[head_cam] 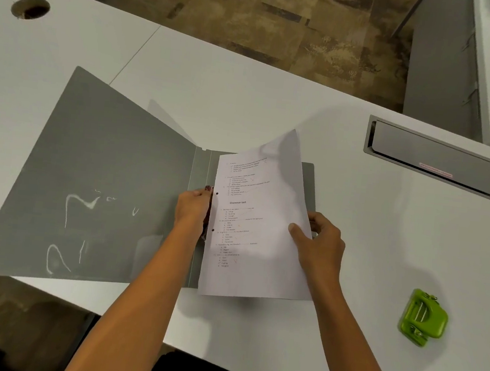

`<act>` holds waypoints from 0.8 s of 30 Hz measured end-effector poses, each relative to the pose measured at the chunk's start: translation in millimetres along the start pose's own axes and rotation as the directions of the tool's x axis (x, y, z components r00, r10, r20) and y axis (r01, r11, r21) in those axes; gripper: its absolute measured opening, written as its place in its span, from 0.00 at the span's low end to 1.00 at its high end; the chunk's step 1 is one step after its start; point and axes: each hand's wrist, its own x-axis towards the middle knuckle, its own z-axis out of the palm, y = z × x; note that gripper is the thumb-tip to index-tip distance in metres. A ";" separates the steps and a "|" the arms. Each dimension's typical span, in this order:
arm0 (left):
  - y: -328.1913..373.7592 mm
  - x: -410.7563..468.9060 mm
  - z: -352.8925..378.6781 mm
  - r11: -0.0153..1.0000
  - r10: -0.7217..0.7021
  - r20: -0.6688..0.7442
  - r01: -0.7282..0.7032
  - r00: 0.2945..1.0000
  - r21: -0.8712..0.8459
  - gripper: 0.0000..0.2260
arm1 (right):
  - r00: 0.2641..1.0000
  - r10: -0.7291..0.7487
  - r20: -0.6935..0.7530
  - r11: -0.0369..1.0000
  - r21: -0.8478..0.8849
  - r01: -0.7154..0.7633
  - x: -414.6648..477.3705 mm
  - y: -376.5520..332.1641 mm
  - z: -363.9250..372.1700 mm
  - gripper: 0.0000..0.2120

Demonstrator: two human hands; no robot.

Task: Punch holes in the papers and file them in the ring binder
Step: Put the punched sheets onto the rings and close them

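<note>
On the desk [247,95] the grey binder [86,184] lies open. The paper [257,232] lies over its 3 o'clock half, 2 holes just beside the left hand [191,210] — fingers curled at the spine [205,166], grip unclear. The right hand [320,247] pinches the paper's 3 o'clock edge, thumb on top. The punch [423,317] sits at 4 o'clock — well apart.

white desk [246,101], open grey ring binder [86,184] lying on it, green hole punch [423,317] near right
</note>
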 end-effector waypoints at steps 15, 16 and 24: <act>-5.2 2.7 -0.6 0.998 0.005 -0.002 -0.005 1.000 -0.055 0.03 | 0.998 -0.052 -0.038 0.999 0.007 0.053 -2.8 -2.7 5.7 0.09; -4.9 2.9 -0.4 0.998 -0.003 -0.003 0.002 1.000 -0.065 0.03 | 0.998 -0.053 -0.041 0.998 0.013 0.053 -2.1 -2.7 6.2 0.09; -3.0 3.9 0.3 0.998 -0.016 -0.010 0.015 1.000 -0.069 0.04 | 0.998 -0.051 -0.027 0.999 -0.012 0.050 4.2 -1.6 5.4 0.12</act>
